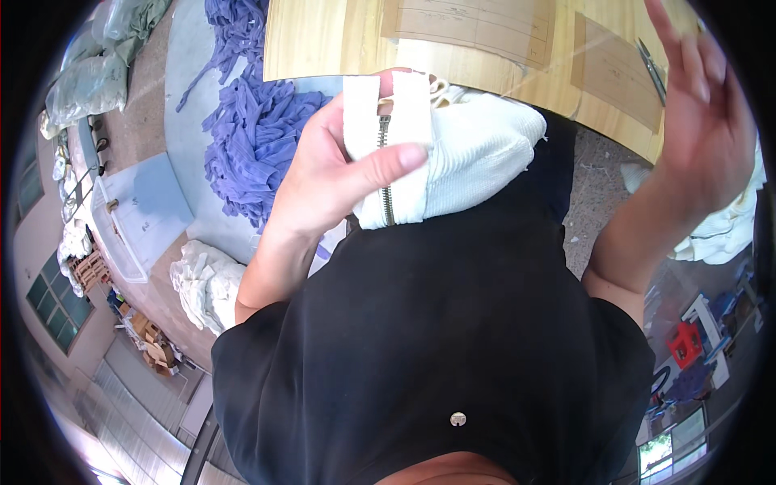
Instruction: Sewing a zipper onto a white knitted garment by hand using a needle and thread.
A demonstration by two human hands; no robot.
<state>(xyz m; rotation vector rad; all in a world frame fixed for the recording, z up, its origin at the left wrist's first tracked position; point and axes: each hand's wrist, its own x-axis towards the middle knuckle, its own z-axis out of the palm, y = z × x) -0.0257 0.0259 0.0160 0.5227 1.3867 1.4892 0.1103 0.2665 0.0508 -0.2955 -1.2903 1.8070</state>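
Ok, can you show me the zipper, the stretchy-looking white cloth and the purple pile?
Zipper point(383, 134): head view, on its upper metal teeth.
White cloth point(485, 153): head view, on its ribbed side.
Purple pile point(259, 145): head view, near its middle.

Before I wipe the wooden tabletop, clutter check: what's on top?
Two brown sheets and a slim metal tool lie on the wooden tabletop. What the right hand covers there cannot be seen.
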